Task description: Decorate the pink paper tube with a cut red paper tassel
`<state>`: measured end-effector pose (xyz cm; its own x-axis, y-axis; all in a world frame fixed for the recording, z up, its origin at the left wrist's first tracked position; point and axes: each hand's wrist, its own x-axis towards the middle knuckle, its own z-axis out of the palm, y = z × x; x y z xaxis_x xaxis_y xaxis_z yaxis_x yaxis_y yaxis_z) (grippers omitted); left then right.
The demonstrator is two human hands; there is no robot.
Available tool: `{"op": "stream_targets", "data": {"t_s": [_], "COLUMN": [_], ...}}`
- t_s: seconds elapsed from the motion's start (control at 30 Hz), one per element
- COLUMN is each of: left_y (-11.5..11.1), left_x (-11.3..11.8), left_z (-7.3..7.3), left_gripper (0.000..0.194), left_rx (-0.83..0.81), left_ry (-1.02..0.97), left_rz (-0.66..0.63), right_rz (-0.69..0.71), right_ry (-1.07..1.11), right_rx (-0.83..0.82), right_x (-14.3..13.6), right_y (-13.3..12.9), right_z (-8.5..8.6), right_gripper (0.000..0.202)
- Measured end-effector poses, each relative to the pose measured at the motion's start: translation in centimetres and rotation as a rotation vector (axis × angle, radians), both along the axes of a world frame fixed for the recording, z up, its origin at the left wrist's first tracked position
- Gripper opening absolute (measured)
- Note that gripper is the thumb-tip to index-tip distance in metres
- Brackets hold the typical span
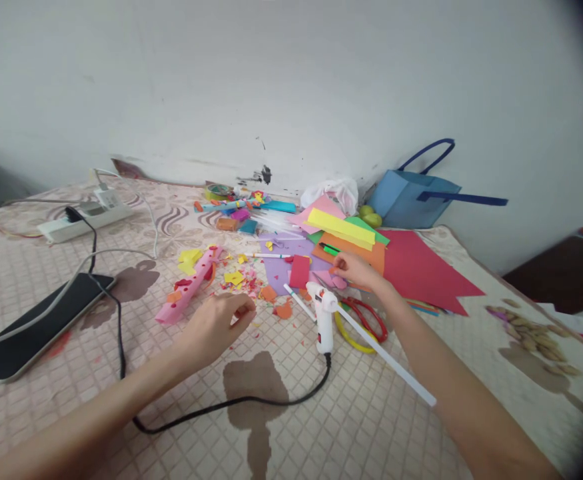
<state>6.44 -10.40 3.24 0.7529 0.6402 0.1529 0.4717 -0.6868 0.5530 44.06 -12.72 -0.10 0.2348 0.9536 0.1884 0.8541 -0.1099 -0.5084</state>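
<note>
My left hand (221, 325) hovers over the near left of the table, fingers curled toward the thumb with nothing visible in them. Beside it lies a pink paper roll (191, 287) with red dots. My right hand (355, 270) pinches a small orange paper piece (333, 270) at the edge of the coloured sheets. A white glue gun (324, 320) lies just below that hand, a long glue stick (386, 359) coming out of its back. Red-handled scissors (371, 319) and a yellow ring (347, 333) are partly hidden behind the stick.
A black cord (241, 400) runs from the glue gun to a white power strip (86, 220). A dark phone-like device (41, 327) lies at left. Paper scraps (251, 283), a red sheet (421, 267), a blue bag (411, 197) and peanuts (534, 337) are also on the table.
</note>
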Motion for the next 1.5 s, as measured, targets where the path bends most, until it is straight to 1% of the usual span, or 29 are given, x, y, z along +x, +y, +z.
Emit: {"op": "stream_targets", "data": {"t_s": [0.1,0.23,0.37,0.5,0.57,0.67,0.77,0.83,0.9,0.97,1.0,1.03,1.1,1.2,1.27,1.37,1.5], "left_y": [0.0,0.2,0.7,0.9,0.7,0.3,-0.1,-0.3,-0.6,-0.9,-1.1,-1.4,-2.0,-3.1,-3.7,-4.4,-4.4], "left_x": [-0.2,-0.4,-0.7,-0.7,-0.6,-0.5,-0.4,-0.2,-0.1,0.2,0.3,0.4,0.7,1.0,1.0,0.9,0.8], "left_z": [0.1,0.1,0.0,-0.1,-0.1,-0.3,-0.6,-0.8,-0.9,-0.9,-0.9,-0.8,-0.6,-0.4,-0.4,-0.7,-0.9], "left_gripper": [0.018,0.018,0.019,0.017,0.016,0.014,0.015,0.015,0.016,0.017,0.017,0.018,0.019,0.022,0.025,0.026,0.019], "left_rx": [-0.027,-0.061,-0.120,-0.185,-0.224,-0.279,-0.311,-0.335,-0.369,-0.426,-0.463,-0.502,-0.572,-0.650,-0.695,-0.704,-0.683], "left_ry": [0.000,-0.006,-0.049,-0.094,-0.113,-0.135,-0.137,-0.136,-0.141,-0.146,-0.147,-0.151,-0.168,-0.211,-0.219,-0.221,-0.243], "left_rz": [0.012,0.024,0.045,0.038,0.013,-0.006,-0.009,-0.029,-0.055,-0.075,-0.085,-0.099,-0.142,-0.196,-0.215,-0.229,-0.163], "right_rz": [-0.015,-0.083,-0.108,-0.124,-0.129,-0.143,-0.157,-0.168,-0.215,-0.189,-0.186,-0.160,-0.082,0.009,0.036,0.053,0.056], "right_ry": [0.109,0.269,0.428,0.531,0.566,0.589,0.594,0.619,0.625,0.659,0.698,0.747,0.820,0.874,0.889,0.880,0.866], "right_rx": [0.030,0.096,0.141,0.209,0.229,0.220,0.175,0.054,0.007,-0.048,-0.057,-0.065,-0.109,-0.104,-0.091,-0.089,-0.099], "right_x": [0.2,-0.2,-1.0,-1.8,-2.3,-3.4,-4.9,-6.2,-7.9,-10.2,-11.6,-13.0,-15.7,-18.8,-20.0,-20.9,-21.4], "right_y": [0.0,-0.6,-1.8,-3.0,-3.9,-6.2,-9.8,-12.7,-15.4,-17.4,-17.9,-18.2,-17.9,-16.1,-14.8,-13.7,-13.6], "right_z": [-0.2,0.0,1.4,3.1,3.5,3.4,2.5,1.8,1.0,0.5,0.4,0.5,0.9,1.6,1.8,1.4,1.0], "right_gripper": [0.015,0.023,0.034,0.038,0.037,0.035,0.033,0.030,0.026,0.024,0.023,0.024,0.023,0.023,0.023,0.021,0.020]}}
